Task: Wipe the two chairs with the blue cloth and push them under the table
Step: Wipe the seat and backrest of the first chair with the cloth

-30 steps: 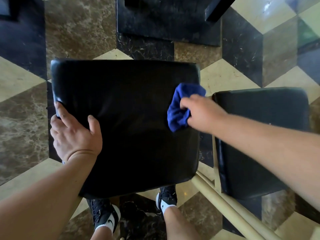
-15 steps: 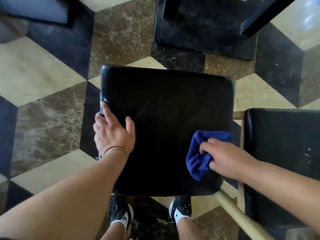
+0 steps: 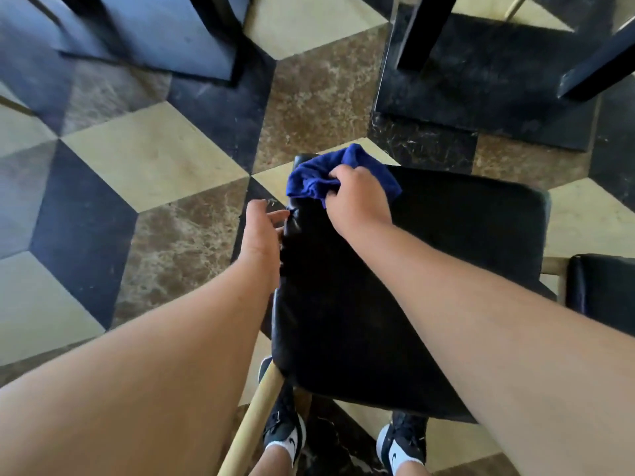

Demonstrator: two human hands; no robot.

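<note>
A chair with a black padded seat (image 3: 439,269) and pale wooden frame stands right below me. My right hand (image 3: 357,201) is shut on the bunched blue cloth (image 3: 316,180) and presses it onto the seat's far left corner. My left hand (image 3: 259,235) rests against the seat's left edge, fingers loosely spread, thumb side up. The second chair's black seat (image 3: 604,290) shows only as a corner at the right edge.
Black table legs (image 3: 419,32) stand on a dark base slab (image 3: 481,108) at the top right. Another dark base (image 3: 154,39) sits at the top left. The floor is marble tiles in cream, brown and black. My two shoes (image 3: 285,438) are under the chair.
My right hand has swept the cloth from the seat's near right side to its far left corner. My left hand slid off the seat top to its left edge. The view shifted left.
</note>
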